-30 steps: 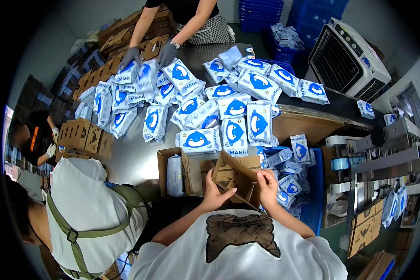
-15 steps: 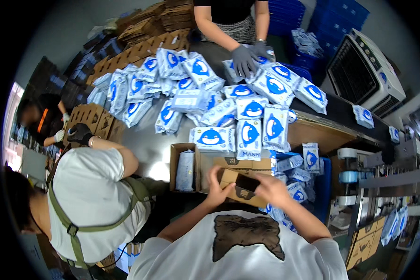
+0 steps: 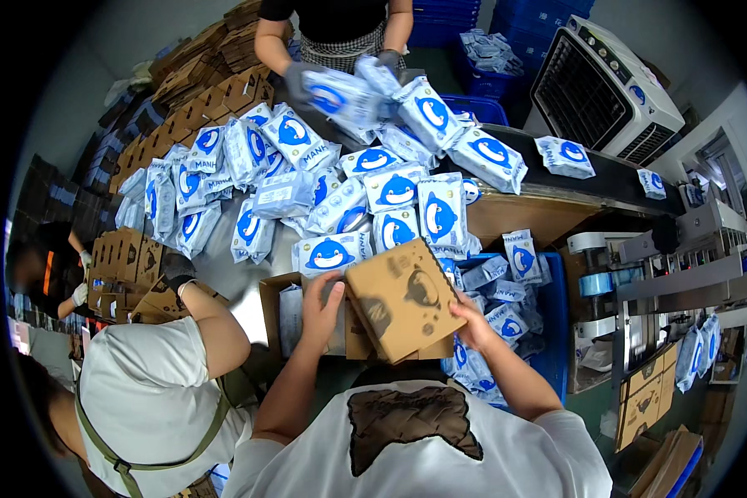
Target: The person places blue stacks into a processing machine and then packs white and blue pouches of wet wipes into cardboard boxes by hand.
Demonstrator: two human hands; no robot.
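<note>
A brown cardboard box [image 3: 408,300] with dark printing is tilted up in front of me, its broad face toward me. My right hand [image 3: 473,324] grips its right edge, thumb on the front face. Beside the left edge is my left hand [image 3: 322,309], thumb and fingers apart; whether it touches the box I cannot tell. Left of that hand stands an open carton [image 3: 270,311] with a pale wrapped packet [image 3: 290,317] inside, partly hidden by my hand. White and blue wipes packs [image 3: 332,251] lie just beyond the box.
Many more packs are heaped across the metal table [image 3: 286,242]. At my right a blue bin [image 3: 559,311] holds packs, beside a conveyor belt [image 3: 599,178]. A gloved co-worker [image 3: 340,37] handles packs opposite; another person [image 3: 153,373] works close on my left.
The box has been turned and raised, so its broad face now shows instead of its dark opening. My view has shifted right. The co-worker opposite has lifted packs off the heap.
</note>
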